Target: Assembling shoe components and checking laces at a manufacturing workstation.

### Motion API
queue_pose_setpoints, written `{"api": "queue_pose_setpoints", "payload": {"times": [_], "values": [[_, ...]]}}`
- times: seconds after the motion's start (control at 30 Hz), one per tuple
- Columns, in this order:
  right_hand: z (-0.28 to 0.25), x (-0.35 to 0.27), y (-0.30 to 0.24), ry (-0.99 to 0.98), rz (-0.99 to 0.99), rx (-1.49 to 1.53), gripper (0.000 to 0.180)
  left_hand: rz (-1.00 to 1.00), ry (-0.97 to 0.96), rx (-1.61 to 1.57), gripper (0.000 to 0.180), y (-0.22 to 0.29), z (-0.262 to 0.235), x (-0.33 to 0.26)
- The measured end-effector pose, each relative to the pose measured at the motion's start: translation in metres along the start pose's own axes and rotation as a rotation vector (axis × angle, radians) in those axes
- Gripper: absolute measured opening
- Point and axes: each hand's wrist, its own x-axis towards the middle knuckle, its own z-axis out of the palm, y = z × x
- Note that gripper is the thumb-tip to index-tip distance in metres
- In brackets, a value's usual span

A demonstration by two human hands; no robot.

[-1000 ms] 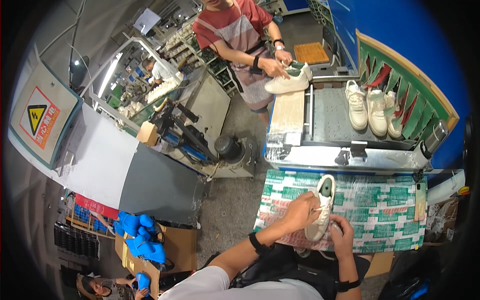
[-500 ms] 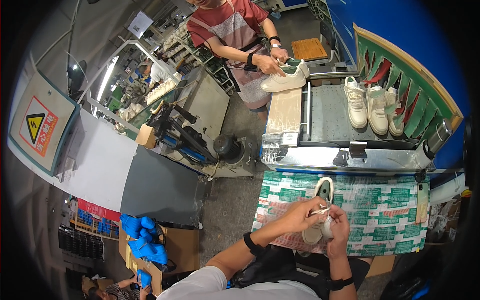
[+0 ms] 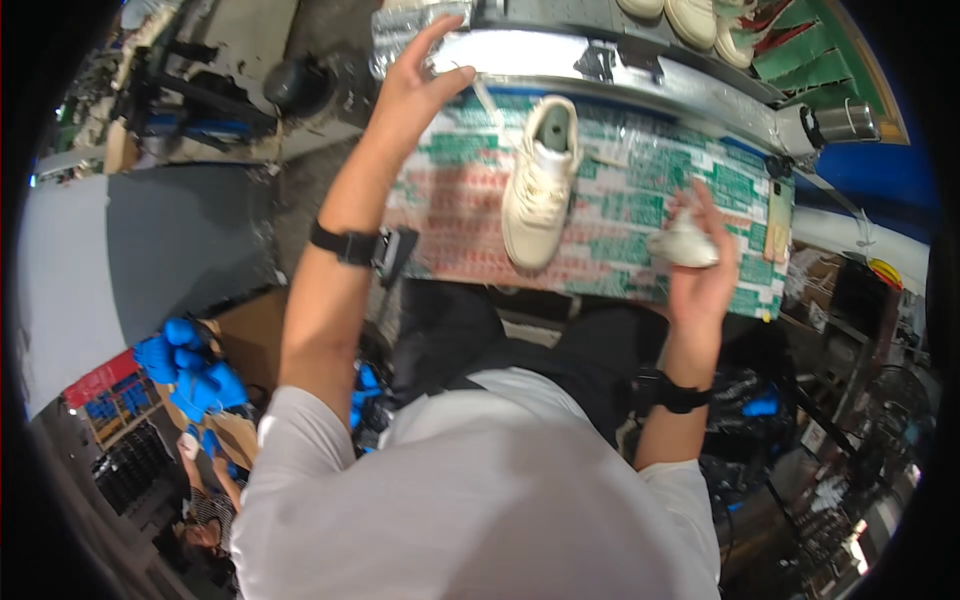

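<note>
A cream lace-up sneaker [image 3: 539,208] stands on the work board, toe toward me, with a dark insole showing at its collar. My left hand [image 3: 420,80] is raised beyond it to the left, thumb and index finger spread. A pale lace [image 3: 487,100] slants from the shoe's side up to near that thumb; contact cannot be made out. Right of the shoe, my right hand [image 3: 703,245] holds a rounded cream-white wad [image 3: 686,243] against its palm. Its fingers are partly blurred, and the wad's material is unclear.
Green-and-white patterned covering lies on the board [image 3: 450,240]. A metal machine edge [image 3: 520,52] runs behind it, with several cream shoes [image 3: 690,20] beyond. A metal flask [image 3: 848,122] and a phone [image 3: 778,205] are at right. Another person [image 3: 208,520] handles blue-wrapped items at lower left.
Both hands have left the shoe and spread apart, the left up and leftward, the right rightward with the wad. My view has tilted down, and the co-worker opposite is out of sight.
</note>
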Motion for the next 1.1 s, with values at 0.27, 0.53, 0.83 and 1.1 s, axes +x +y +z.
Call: {"api": "queue_pose_setpoints", "payload": {"times": [0.27, 0.53, 0.83, 1.1], "values": [[0.066, -0.065, 0.068, -0.440, -0.545, -1.242, 0.063, 0.004, -0.610, 0.299, 0.063, -0.042, 0.064, -0.029], [0.082, -0.038, 0.088, -0.449, -0.941, -1.731, 0.074, 0.108, -0.570, 0.303, 0.057, -0.051, 0.060, -0.017], [0.094, -0.035, 0.092, -0.540, -0.705, -1.574, 0.068, 0.081, -0.614, 0.340, 0.057, -0.041, 0.065, -0.009], [0.087, -0.039, 0.080, -0.492, -0.932, -1.708, 0.069, 0.049, -0.600, 0.296, 0.067, -0.055, 0.064, -0.012]]}}
